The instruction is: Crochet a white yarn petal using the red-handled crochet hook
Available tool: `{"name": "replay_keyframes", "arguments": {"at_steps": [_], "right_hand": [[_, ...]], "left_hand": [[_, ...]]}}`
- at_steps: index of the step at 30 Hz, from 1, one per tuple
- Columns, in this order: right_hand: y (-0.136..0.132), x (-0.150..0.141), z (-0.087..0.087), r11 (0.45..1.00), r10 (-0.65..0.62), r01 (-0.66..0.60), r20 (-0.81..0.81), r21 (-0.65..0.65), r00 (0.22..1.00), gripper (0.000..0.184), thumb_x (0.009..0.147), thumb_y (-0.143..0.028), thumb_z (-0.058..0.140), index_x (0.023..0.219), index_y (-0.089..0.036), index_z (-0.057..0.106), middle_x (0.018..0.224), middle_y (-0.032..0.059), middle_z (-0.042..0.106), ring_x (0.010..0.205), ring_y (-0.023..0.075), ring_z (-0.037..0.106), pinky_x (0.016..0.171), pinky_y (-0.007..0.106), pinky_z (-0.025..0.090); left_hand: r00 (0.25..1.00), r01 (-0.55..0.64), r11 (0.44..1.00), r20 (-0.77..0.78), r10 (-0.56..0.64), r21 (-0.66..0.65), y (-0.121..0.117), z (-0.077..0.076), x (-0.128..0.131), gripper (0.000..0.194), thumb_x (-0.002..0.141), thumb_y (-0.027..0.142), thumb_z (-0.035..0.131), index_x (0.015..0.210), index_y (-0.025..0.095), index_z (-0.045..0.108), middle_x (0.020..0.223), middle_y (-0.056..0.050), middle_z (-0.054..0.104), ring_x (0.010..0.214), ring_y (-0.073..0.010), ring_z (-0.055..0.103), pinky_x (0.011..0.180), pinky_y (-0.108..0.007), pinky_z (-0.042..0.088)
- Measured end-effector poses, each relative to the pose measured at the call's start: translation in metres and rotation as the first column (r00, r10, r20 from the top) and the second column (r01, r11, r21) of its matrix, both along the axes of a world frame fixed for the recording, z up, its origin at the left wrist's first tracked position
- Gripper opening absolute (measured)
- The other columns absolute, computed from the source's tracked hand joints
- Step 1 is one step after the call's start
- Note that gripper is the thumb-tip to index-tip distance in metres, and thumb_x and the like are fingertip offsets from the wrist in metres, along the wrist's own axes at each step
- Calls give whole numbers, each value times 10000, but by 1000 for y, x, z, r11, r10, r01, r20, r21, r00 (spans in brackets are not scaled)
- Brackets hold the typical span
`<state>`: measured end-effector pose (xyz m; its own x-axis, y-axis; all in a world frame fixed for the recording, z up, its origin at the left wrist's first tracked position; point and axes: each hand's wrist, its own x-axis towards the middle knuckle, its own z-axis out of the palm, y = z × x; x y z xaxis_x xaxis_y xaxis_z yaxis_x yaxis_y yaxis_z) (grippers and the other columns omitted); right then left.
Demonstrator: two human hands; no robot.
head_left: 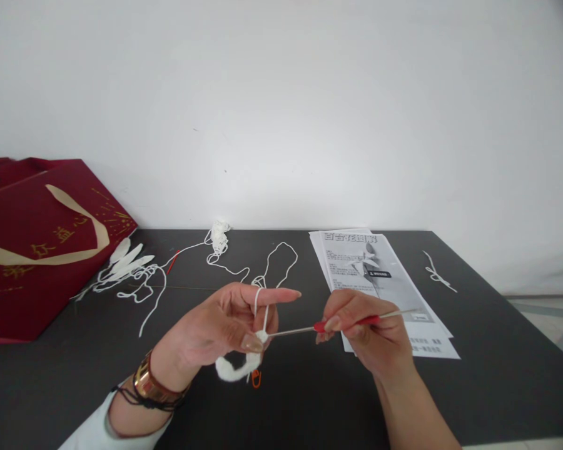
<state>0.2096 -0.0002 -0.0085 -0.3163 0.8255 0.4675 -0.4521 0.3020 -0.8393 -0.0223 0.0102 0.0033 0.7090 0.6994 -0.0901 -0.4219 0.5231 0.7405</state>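
Above the black tabletop [309,403], well in from its back edge, the left hand [218,328] pinches a curled white crocheted yarn piece [253,361] in its grip, a white yarn strand [265,319] over its index finger; rightward, the right hand [373,334] clasps a slim metal crochet hook with red handle [319,327]. A stitch seems under way; the next move likely calls for catching the strand.
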Motion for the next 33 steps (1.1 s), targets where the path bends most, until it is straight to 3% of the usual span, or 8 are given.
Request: {"name": "replay_keyframes", "arguments": {"at_steps": [7,15,20,33], "right_hand": [[0,-1,1,1000,7,-7,-6,-20,1000,99,862,-252,684,896,-206,765,776,48,682,639,152,675,567,265,582],[-2,3,9,987,-112,95,126,133,986,113,869,-272,677,888,-227,779,752,62,702,624,164,662,509,266,527],[-3,2,12,982,-134,111,147,153,980,107,866,-237,679,886,-232,784,743,60,699,602,149,650,465,238,519],[-2,1,11,978,-132,105,148,181,980,109,864,-262,685,923,-241,774,771,60,723,623,163,651,530,279,531]], "left_hand": [[999,41,999,20,-41,-4,-1,-1,0,581,570,36,759,1136,158,726,602,19,571,562,-103,481,492,-191,372],[999,26,1000,38,-25,-10,2,-6,2,589,549,54,757,1128,162,731,587,20,535,556,-104,463,467,-189,371],[998,36,998,50,-33,-51,4,-6,1,607,534,15,722,1128,137,728,593,17,535,577,-108,481,463,-180,364],[998,33,998,48,-30,-61,2,-4,2,607,526,9,721,1119,139,734,589,19,536,564,-108,480,454,-182,360]]}}
